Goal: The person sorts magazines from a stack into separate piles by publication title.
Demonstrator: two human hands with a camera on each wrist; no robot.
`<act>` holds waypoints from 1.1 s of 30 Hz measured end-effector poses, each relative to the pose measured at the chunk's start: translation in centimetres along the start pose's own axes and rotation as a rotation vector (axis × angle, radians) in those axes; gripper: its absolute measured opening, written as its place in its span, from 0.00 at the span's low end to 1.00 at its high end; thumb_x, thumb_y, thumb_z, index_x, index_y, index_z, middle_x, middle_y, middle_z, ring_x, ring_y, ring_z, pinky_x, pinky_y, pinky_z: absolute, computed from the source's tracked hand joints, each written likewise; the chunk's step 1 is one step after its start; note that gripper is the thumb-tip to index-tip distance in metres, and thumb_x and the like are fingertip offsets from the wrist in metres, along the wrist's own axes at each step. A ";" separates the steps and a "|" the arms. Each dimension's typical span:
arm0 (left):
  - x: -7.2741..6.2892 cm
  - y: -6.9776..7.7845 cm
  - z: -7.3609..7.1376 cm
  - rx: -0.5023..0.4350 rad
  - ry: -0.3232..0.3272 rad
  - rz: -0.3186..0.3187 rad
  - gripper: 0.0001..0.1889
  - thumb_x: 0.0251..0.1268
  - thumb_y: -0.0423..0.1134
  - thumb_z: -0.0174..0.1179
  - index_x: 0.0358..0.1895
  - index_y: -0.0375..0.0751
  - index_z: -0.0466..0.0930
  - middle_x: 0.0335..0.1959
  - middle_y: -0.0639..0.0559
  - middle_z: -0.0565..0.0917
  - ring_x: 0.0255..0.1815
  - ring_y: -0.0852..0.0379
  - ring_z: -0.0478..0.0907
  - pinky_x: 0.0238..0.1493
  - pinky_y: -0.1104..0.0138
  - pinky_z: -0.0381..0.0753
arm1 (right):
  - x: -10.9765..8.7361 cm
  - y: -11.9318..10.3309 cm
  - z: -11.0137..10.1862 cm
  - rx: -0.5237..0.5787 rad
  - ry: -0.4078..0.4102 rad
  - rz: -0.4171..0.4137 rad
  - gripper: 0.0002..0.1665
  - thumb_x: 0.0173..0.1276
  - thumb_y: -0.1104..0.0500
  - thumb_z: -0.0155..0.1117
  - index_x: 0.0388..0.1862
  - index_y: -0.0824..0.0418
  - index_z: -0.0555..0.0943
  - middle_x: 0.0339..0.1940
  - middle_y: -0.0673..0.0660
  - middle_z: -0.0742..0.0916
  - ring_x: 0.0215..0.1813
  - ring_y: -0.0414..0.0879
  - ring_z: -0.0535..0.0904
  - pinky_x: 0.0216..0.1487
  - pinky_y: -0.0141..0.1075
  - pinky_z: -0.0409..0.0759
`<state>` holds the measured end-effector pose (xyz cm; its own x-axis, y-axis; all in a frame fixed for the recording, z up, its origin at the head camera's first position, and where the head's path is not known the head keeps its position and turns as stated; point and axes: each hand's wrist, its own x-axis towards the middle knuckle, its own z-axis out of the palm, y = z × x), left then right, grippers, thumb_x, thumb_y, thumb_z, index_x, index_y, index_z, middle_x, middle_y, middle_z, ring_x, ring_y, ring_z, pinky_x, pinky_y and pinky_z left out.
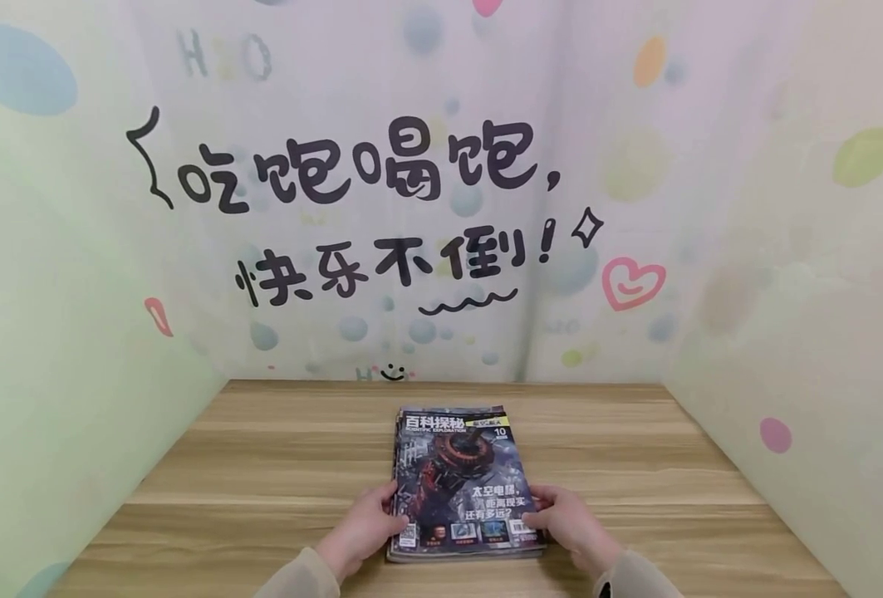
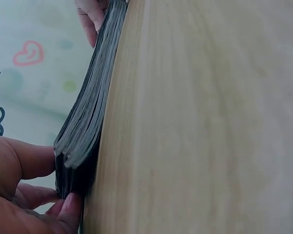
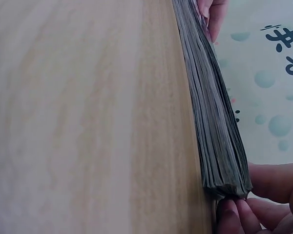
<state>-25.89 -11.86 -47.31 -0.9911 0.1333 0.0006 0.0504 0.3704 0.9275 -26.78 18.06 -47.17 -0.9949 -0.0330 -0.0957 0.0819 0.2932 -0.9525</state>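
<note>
A stack of magazines (image 1: 459,477) lies on the wooden table, its top cover dark with a red and black ring-shaped machine and white Chinese lettering. My left hand (image 1: 365,525) grips the stack's near left corner, thumb on the cover edge and fingers along the side. At the near right corner, my right hand (image 1: 574,525) holds it the same way. Both wrist views show the layered page edges (image 2: 90,102) of several magazines. In the right wrist view the fingertips (image 3: 229,217) reach low at the stack's corner, close to the table.
The light wood table (image 1: 277,448) extends around the stack on all sides. A pale printed curtain (image 1: 441,349) with black Chinese writing, dots and a pink heart stands behind the table, and pale side panels (image 1: 807,332) flank it left and right.
</note>
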 end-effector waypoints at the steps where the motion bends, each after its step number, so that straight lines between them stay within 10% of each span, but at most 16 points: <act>1: 0.0 0.0 0.0 0.001 0.003 -0.001 0.35 0.54 0.28 0.63 0.66 0.19 0.61 0.58 0.22 0.64 0.59 0.30 0.64 0.63 0.41 0.62 | 0.0 0.0 0.0 -0.001 0.000 0.001 0.34 0.54 0.74 0.65 0.61 0.81 0.68 0.37 0.61 0.80 0.37 0.47 0.76 0.37 0.37 0.78; 33: 0.2 0.6 -0.7 -0.058 -0.055 -0.052 0.36 0.49 0.23 0.64 0.66 0.26 0.62 0.56 0.26 0.67 0.50 0.39 0.71 0.44 0.54 0.81 | 1.2 -0.1 0.0 -0.054 -0.005 0.068 0.30 0.61 0.60 0.69 0.56 0.78 0.74 0.35 0.57 0.85 0.32 0.45 0.81 0.32 0.40 0.82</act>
<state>-26.11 -12.23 -46.46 -0.9837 0.1666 -0.0674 -0.0098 0.3246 0.9458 -28.02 18.02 -47.20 -0.9868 -0.0158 -0.1615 0.1461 0.3458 -0.9269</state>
